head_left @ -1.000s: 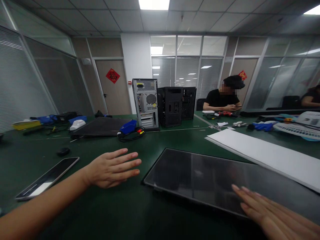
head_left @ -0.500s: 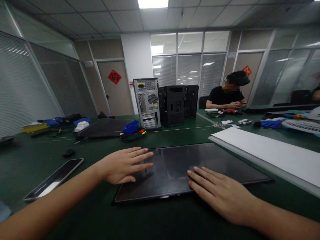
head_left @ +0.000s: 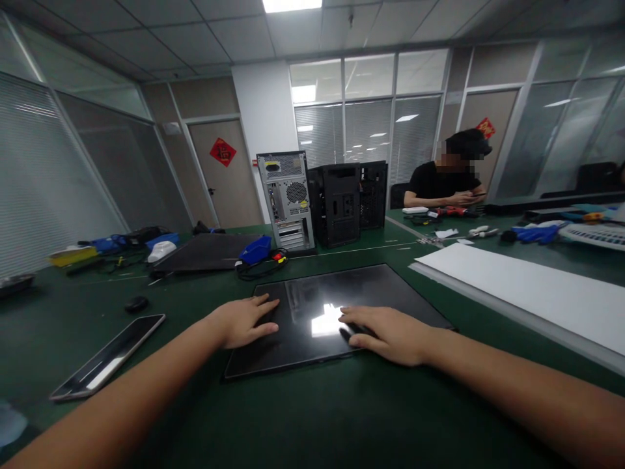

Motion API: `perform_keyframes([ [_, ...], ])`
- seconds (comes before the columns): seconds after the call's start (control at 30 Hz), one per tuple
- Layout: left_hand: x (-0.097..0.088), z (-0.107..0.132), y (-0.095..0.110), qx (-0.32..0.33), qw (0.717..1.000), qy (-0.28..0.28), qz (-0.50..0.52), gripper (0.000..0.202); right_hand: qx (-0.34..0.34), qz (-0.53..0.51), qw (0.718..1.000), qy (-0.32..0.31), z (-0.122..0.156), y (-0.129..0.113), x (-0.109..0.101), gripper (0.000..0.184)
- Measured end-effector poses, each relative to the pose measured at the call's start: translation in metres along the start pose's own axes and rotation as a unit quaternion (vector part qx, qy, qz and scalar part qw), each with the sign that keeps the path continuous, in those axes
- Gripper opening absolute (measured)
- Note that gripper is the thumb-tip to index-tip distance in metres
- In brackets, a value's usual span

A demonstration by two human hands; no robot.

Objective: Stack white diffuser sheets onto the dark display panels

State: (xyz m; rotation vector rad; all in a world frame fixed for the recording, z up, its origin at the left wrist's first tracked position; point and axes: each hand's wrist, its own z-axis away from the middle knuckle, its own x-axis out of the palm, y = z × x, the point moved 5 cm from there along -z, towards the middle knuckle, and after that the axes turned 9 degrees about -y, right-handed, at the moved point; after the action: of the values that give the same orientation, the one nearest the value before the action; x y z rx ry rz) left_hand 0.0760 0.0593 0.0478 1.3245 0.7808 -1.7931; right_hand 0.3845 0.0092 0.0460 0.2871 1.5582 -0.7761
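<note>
green table [head_left: 273, 417], panel [head_left: 307, 296] under both hands [head_left: 239, 322] [head_left: 393, 333]

The panel [head_left: 312, 293] is glossy black with a bright white reflection, set against the deep green of the table [head_left: 293, 417], while the board [head_left: 527, 299] at right is plain white and the slim device [head_left: 112, 352] at left has a dark face, a pale edge and a white glare. Behind, 1 computer case [head_left: 283, 225] is silver-grey with yellow labels beside 2 black cases [head_left: 339, 205], near a blue object [head_left: 255, 249] and a yellow tray [head_left: 73, 256]. Red diamond signs [head_left: 223, 152] bear black characters, grey blinds [head_left: 24, 189] show fine horizontal stripes, and a person [head_left: 430, 185] wears a black top and black cap.
</note>
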Motion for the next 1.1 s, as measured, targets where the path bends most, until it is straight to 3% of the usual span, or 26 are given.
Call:
perform_keyframes([
  [0.07, 0.010, -0.002, 0.003, -0.025, 0.999, 0.000, 0.028, 0.085, 0.027, 0.002, 1.000, 0.003, 0.000, 0.028, -0.006, 0.064],
  [0.17, 0.023, -0.003, 0.006, -0.066, 0.996, 0.012, 0.062, 0.094, 0.152, 0.092, 0.982, 0.057, 0.012, 0.101, -0.017, 0.069],
  [0.3, 0.030, -0.004, 0.006, -0.078, 0.993, 0.026, 0.090, 0.094, 0.365, 0.209, 0.900, 0.112, 0.064, 0.219, -0.027, 0.076],
  [0.37, 0.031, -0.006, 0.001, -0.082, 0.992, 0.025, 0.095, 0.095, 0.410, 0.231, 0.874, 0.122, 0.097, 0.267, -0.028, 0.079],
  [0.47, 0.030, -0.011, -0.009, -0.075, 0.992, 0.027, 0.096, 0.095, 0.486, 0.156, 0.852, 0.119, 0.144, 0.324, -0.024, 0.084],
  [0.53, 0.029, -0.017, -0.015, -0.070, 0.992, 0.032, 0.099, 0.094, 0.519, 0.096, 0.842, 0.114, 0.163, 0.344, -0.022, 0.084],
  [0.63, 0.021, -0.026, -0.021, -0.061, 0.990, 0.080, 0.094, 0.083, 0.515, 0.055, 0.848, 0.107, 0.169, 0.348, -0.026, 0.077],
  [0.73, 0.013, -0.036, -0.025, -0.046, 0.984, 0.159, 0.073, 0.067, 0.507, 0.036, 0.857, 0.086, 0.161, 0.335, -0.033, 0.062],
  [0.83, 0.014, -0.043, -0.038, -0.111, 0.966, 0.218, 0.082, 0.066, 0.534, 0.074, 0.839, 0.075, 0.157, 0.315, -0.044, 0.044],
  [0.93, 0.027, -0.052, -0.056, -0.195, 0.955, 0.195, 0.110, 0.068, 0.555, 0.135, 0.817, 0.083, 0.150, 0.291, -0.057, 0.032],
  [1.03, 0.037, -0.059, -0.069, -0.241, 0.947, 0.173, 0.126, 0.081, 0.555, 0.187, 0.803, 0.109, 0.131, 0.265, -0.067, 0.035],
  [1.1, 0.041, -0.063, -0.072, -0.256, 0.945, 0.154, 0.136, 0.082, 0.536, 0.214, 0.808, 0.119, 0.108, 0.247, -0.068, 0.037],
])
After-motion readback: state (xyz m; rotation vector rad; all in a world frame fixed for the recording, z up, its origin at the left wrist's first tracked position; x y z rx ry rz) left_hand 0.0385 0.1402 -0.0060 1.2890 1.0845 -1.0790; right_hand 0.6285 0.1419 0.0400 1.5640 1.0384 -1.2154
